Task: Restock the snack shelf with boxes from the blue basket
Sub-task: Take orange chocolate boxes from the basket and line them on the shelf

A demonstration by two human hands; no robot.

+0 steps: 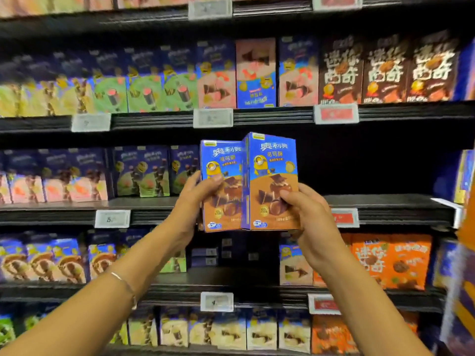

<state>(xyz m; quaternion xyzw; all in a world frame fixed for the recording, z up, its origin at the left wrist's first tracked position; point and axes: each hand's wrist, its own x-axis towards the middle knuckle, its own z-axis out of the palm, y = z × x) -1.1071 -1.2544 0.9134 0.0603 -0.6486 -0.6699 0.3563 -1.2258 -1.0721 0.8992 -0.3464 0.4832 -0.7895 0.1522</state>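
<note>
Left box (226, 201) and right box (270, 173) upright, edges touching, held up before dark gap on middle shelf (385, 201), left hand (190, 201) fingers curled round left box, right hand (312, 222) fingers curled round right box.

- We find free room on the shelf (380, 201) right of the green-fronted boxes (151, 176), through to the far-right boxes (465, 173).
- We note two held boxes (272, 176) fronting that gap's left end.
</note>
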